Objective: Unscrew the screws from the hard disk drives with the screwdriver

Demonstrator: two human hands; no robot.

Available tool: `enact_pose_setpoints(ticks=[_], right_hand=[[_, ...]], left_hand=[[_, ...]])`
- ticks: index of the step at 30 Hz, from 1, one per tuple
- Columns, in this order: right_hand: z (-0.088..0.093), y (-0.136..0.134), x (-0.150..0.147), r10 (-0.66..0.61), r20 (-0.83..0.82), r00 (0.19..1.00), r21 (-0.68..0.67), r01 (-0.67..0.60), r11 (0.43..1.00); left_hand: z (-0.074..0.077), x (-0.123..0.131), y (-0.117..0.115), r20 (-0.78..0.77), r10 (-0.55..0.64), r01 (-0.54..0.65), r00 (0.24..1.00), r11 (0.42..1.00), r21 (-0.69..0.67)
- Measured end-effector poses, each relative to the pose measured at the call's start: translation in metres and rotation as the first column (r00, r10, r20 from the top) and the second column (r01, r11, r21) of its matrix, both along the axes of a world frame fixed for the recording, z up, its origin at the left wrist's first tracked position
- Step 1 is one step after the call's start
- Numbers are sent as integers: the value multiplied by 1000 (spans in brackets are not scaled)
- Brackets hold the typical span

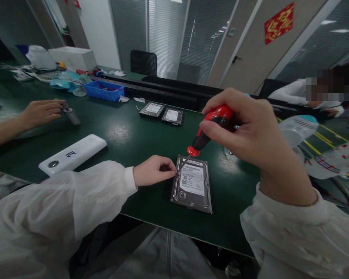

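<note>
A silver hard drive with a white label lies flat on the dark green table in front of me. My right hand is closed around the red-and-black handle of a screwdriver. Its thin shaft slants down to the drive's left edge. My left hand rests on the table beside that edge, fingers pinched together at the screwdriver tip; what they hold there is too small to see.
A white power bank lies to the left. Two more hard drives sit farther back, with a blue tray and a white box beyond. Another person's hand holds a small metal object at left; a second person sits at far right.
</note>
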State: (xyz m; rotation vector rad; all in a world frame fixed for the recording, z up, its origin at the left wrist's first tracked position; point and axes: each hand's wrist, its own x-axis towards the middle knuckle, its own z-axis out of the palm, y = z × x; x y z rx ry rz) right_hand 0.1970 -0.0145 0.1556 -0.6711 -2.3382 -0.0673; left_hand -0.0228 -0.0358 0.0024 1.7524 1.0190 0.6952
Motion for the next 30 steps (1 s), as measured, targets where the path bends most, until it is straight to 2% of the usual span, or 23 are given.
enact_pose_setpoints(ticks=[7, 13, 15, 19, 25, 30], right_hand=[[3, -7, -2, 67, 52, 996, -9, -67, 998], [-1, -7, -6, -46, 43, 998, 74, 42, 996], [-2, -7, -5, -36, 26, 999, 40, 35, 999], [-3, -5, -5, 59, 26, 998, -56, -57, 997], [-4, -2, -6, -3, -11, 1000, -83, 2, 997], [-3, -2, -6, 122, -28, 992, -120, -124, 985]], left_hand=[[-2, 0, 0, 3, -9, 9, 1000, 1000, 10], [1, 0, 0, -4, -8, 8, 1000, 1000, 10], [0, -1, 0, -4, -17, 17, 1000, 1000, 16], [-1, -2, 1, -9, -23, 23, 1000, 1000, 7], [1, 0, 0, -5, -6, 6, 1000, 1000, 12], [2, 1, -1, -10, 2, -2, 1000, 1000, -5]])
